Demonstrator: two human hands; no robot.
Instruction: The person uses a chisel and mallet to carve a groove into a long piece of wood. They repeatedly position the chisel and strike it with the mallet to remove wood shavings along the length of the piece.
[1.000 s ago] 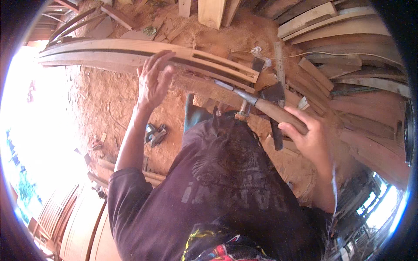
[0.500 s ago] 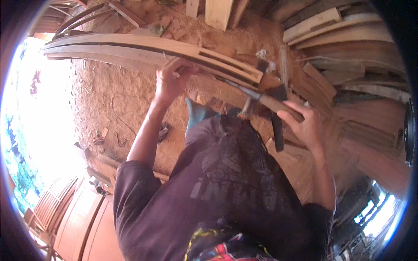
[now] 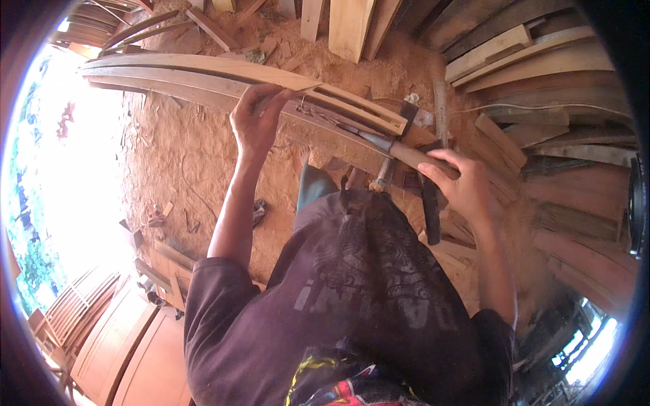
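Observation:
My right hand (image 3: 464, 183) is closed round the wooden handle of a chisel (image 3: 410, 155), whose metal shank slants up and left along the workpiece. A long curved wooden board (image 3: 223, 65) lies across in front of me, with a long narrow slot near its right end. Beside it on my side runs a second curved board (image 3: 156, 77). My left hand (image 3: 256, 118) is over the boards just left of the slot, thumb and fingers pinched together; what they hold, if anything, is too small to make out. Small shavings lie by the chisel's tip.
A dark metal clamp (image 3: 430, 210) with a screw stands at the boards' right end. Stacked planks (image 3: 555, 88) fill the right side, and more boards (image 3: 351, 27) lie beyond. Sawdust covers the ground (image 3: 162, 149). Curved wooden panels (image 3: 112, 352) rest at the lower left.
My left hand has shifted slightly left along the boards. The chisel has moved slightly left and down, still in my right hand. The whole view has shifted a little.

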